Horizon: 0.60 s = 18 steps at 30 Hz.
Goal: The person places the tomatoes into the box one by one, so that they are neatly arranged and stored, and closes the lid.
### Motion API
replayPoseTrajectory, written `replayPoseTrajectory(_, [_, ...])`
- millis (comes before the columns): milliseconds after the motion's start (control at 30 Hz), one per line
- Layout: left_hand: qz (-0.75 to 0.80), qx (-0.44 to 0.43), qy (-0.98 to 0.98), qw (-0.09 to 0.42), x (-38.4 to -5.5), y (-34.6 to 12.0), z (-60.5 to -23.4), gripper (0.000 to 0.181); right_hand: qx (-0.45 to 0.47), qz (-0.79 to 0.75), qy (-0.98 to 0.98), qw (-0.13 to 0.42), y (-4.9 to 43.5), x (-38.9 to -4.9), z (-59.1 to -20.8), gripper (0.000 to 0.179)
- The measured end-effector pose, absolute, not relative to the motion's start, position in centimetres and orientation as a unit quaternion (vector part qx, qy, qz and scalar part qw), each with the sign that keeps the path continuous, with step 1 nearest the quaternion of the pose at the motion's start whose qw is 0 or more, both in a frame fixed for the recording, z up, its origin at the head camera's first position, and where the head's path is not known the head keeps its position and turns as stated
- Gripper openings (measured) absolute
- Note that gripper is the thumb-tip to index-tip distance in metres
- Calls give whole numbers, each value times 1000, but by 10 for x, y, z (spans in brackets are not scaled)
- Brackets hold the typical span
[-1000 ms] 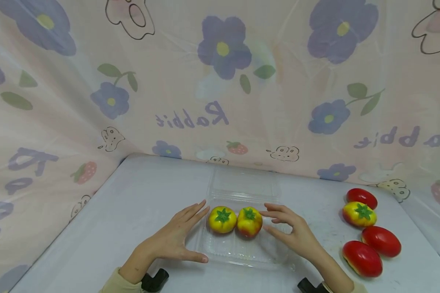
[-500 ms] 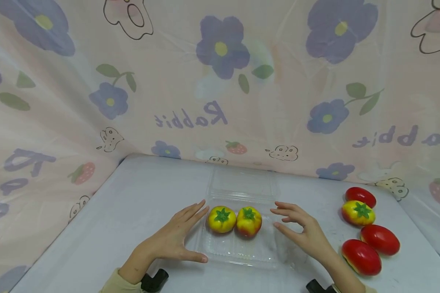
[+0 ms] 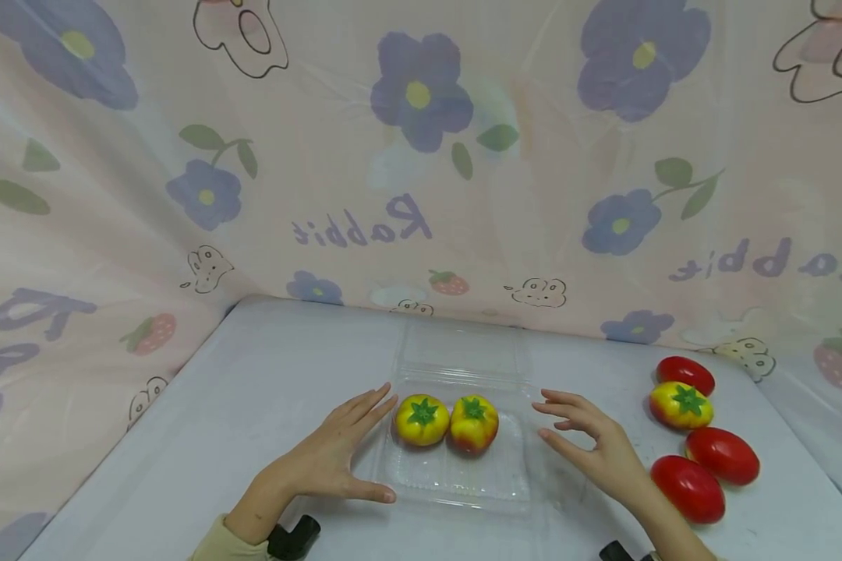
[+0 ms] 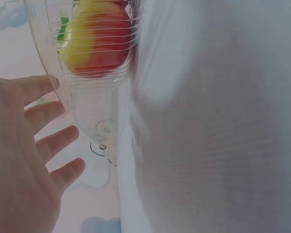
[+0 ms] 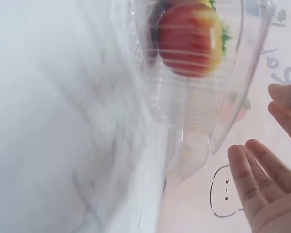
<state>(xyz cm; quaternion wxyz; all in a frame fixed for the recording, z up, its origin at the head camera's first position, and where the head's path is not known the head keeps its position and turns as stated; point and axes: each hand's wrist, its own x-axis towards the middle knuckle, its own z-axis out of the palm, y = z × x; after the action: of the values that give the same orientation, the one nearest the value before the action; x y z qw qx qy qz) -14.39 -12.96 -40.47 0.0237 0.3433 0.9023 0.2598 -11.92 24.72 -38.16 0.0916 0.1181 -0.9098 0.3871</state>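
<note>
A clear plastic clamshell box lies on the table with its lid folded back. Inside sit two yellow fruits with green leafy tops, the left fruit beside the redder right fruit. My left hand is spread along the box's left side; in the left wrist view its fingertips are right at the rim. Off the box's right side hovers my right hand, fingers relaxed and holding nothing. The right wrist view shows a red and yellow fruit through the ribbed box wall.
Several more fruits rest at the right of the table: a red one at the back, a yellow-red one with its green top up, and two red ones nearer my right forearm. A flower-print curtain hangs behind the table.
My right hand has drawn back to the right, away from the right fruit and out past the box's side. The left hand and both fruits in the box stay in place.
</note>
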Motion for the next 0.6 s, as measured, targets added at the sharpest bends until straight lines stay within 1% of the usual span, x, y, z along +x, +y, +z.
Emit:
replayPoseTrajectory(133, [261,344,902,22,-144,-130,-405,113,103,383,-914,89,254,-116,-381,34])
replayPoseTrajectory(433, [262,341,903,27,-144,-129,-405,113,85,364,-922,103,267,-109,-382,32])
replayPoseTrajectory(600, [264,340,902,29,-143,-129,-405,113,81,368,-921,99,273,-106,-381,33])
